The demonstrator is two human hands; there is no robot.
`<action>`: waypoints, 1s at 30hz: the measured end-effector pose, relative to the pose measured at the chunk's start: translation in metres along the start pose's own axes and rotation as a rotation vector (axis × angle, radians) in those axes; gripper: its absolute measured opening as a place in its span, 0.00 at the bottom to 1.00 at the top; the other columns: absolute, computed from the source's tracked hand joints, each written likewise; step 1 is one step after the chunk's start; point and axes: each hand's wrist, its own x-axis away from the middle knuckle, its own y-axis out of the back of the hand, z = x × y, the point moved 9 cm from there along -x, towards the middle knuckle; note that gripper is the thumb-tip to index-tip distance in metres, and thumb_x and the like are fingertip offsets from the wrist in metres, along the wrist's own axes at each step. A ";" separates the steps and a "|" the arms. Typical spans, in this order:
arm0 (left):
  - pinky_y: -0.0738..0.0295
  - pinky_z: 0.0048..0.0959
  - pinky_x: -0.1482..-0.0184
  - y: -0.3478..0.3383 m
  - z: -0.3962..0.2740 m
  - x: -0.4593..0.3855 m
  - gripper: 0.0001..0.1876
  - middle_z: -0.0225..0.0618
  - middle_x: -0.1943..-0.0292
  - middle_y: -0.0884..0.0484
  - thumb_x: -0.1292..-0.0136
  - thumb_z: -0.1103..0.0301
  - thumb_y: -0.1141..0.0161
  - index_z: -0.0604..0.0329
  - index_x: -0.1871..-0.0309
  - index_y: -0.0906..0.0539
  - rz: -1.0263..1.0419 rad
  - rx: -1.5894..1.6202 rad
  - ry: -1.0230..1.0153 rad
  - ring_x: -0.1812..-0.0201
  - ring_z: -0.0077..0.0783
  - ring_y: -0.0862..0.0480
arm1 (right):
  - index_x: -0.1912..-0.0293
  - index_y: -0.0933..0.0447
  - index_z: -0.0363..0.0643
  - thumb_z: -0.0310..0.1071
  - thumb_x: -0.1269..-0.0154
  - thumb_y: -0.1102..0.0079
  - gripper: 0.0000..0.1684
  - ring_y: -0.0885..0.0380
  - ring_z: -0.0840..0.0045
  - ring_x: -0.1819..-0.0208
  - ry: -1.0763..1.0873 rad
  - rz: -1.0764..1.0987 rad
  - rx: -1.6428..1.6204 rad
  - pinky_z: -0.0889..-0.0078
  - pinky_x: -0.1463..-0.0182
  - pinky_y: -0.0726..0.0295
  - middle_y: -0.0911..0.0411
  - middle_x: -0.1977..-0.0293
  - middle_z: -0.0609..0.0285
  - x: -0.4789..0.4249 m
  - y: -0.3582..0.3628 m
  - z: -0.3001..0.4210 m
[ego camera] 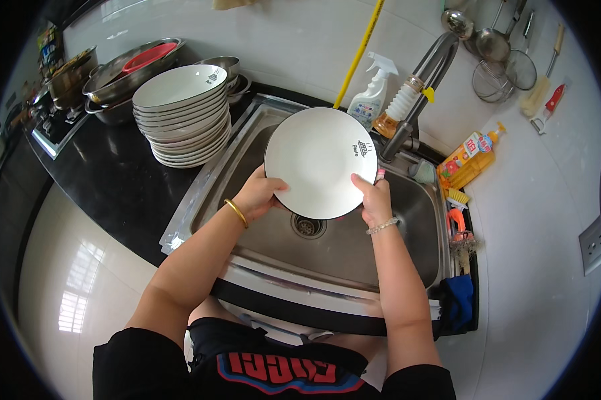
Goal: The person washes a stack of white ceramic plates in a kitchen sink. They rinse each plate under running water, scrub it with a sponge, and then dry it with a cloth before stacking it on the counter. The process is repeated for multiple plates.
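Note:
A round white plate [318, 157] with a thin dark rim and a small printed drawing is held over a stainless steel sink [280, 250]. My left hand [263, 192] grips its lower left edge, thumb on the upper face. On the right edge my right hand [375, 195] has its thumb on top too, with something pink beside the fingers. The sink's drain strainer [309, 226] shows just below the plate. Left of the sink, a tall stack of white dishes [180, 90] stands on the black countertop [125, 190].
A curved faucet [430, 65] rises behind the sink, near a spray bottle [370, 95] and a yellow pole [358, 55]. Right stand a dish soap bottle [465, 157] and brushes [458, 196]. Steel basins [110, 90] sit behind the stack. Ladles and strainers [493, 45] hang on the wall.

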 end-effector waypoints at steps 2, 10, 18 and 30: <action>0.20 0.43 0.62 0.003 0.001 0.000 0.24 0.46 0.52 0.28 0.47 0.81 0.52 0.65 0.44 0.37 -0.014 -0.023 0.001 0.56 0.42 0.22 | 0.60 0.27 0.31 0.26 0.47 0.42 0.13 0.24 0.77 0.68 0.074 -0.023 0.145 0.73 0.64 0.27 0.23 0.66 0.57 -0.002 0.003 0.002; 0.32 0.53 0.47 0.023 0.035 -0.009 0.29 0.62 0.43 0.38 0.37 0.55 0.55 0.73 0.42 0.40 -0.024 0.589 0.325 0.42 0.60 0.35 | 0.62 0.25 0.36 0.29 0.48 0.40 0.12 0.23 0.62 0.69 0.757 -0.175 0.766 0.74 0.66 0.25 0.23 0.68 0.50 0.034 -0.018 0.068; 0.28 0.36 0.46 0.007 0.004 -0.011 0.20 0.51 0.56 0.22 0.36 0.61 0.52 0.74 0.52 0.29 0.373 0.958 0.182 0.51 0.42 0.23 | 0.64 0.25 0.38 0.25 0.56 0.38 0.14 0.23 0.60 0.66 1.436 -0.021 0.968 0.66 0.64 0.21 0.26 0.63 0.53 0.087 -0.057 0.085; 0.28 0.38 0.47 0.033 -0.023 -0.003 0.21 0.46 0.54 0.24 0.46 0.74 0.44 0.70 0.48 0.31 -0.013 0.387 -0.192 0.52 0.40 0.23 | 0.59 0.29 0.37 0.32 0.50 0.36 0.18 0.27 0.73 0.57 0.803 0.475 0.660 0.71 0.51 0.30 0.27 0.59 0.57 0.049 -0.069 0.055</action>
